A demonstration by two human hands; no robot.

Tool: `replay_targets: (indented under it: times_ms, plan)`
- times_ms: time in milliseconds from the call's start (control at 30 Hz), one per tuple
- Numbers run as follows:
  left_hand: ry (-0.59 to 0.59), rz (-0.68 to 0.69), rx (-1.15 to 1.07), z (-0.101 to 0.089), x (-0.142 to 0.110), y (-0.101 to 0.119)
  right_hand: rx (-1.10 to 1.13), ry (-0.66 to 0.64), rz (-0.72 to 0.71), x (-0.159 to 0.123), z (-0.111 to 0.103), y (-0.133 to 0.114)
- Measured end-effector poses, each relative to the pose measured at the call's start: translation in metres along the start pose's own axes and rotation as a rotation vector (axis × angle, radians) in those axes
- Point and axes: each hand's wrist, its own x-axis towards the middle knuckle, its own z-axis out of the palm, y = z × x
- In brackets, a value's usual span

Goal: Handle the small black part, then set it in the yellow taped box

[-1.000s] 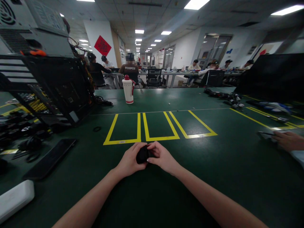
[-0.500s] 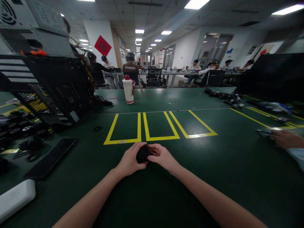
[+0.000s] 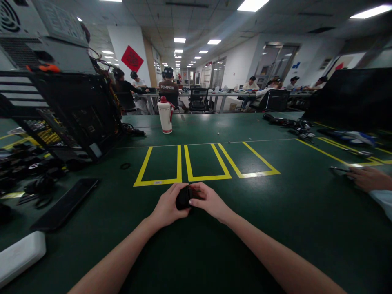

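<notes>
The small black object (image 3: 183,199) sits between my hands, low over the table (image 3: 260,212), just on my side of the yellow tape outlines (image 3: 171,181); I cannot tell whether its underside touches the surface. My left grip (image 3: 167,209) is wrapped round its left side, fingers curled over the far part and thumb along the near part. My right grip (image 3: 211,203) pinches at its right edge, thumb in front and fingers behind, though the fingers hide what exactly they hold.

As I judge it, the left does best as the steady cradle, firm but not squeezing, while the right does the fine work with its fingertips. Pressure is better small and square to that edge; a sideways push could twist the piece out of my left palm. Dark on dark, its seams are hard to read, so touch matters as much as sight, and tipping the right edge towards the light would help. Holding it low means a slip costs little.

Further out, a thin black ring (image 3: 125,166) lies beyond my left grip, with a flat black slab (image 3: 65,205) farther to the left. The white bottle (image 3: 165,116) stands upright past the tape, and a co-worker's hand (image 3: 369,179) rests well apart on my right.
</notes>
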Motion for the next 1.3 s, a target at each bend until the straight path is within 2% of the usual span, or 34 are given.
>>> replay_targets:
  times_ms: [200, 467, 600, 733, 1033, 1167, 1300]
  plan:
    - [0.022, -0.024, 0.008, 0.0013, -0.0005, -0.0018, 0.080, -0.102, 0.010, 0.0008, -0.0063, 0.0024]
    - [0.041, -0.021, 0.012, 0.0013, 0.0006, -0.0010, -0.043, 0.032, -0.100, 0.0016, 0.0013, 0.0042]
    - [0.035, -0.035, 0.008, 0.0027, 0.0007, -0.0017, -0.038, -0.008, -0.039, 0.0021, -0.0016, 0.0036]
    - [0.041, -0.047, 0.010, 0.0035, 0.0003, -0.0034, 0.063, -0.062, -0.030, 0.0005, -0.0032, 0.0024]
    - [0.039, -0.039, 0.001, 0.0027, -0.0003, -0.0040, -0.038, 0.032, -0.060, 0.0017, -0.0005, 0.0053]
    - [0.029, -0.037, -0.007, 0.0013, -0.0006, -0.0023, -0.054, -0.022, -0.013, 0.0026, -0.0046, 0.0057]
    - [0.030, -0.049, 0.000, 0.0020, 0.0000, -0.0024, 0.025, -0.037, -0.039, 0.0023, -0.0043, 0.0067]
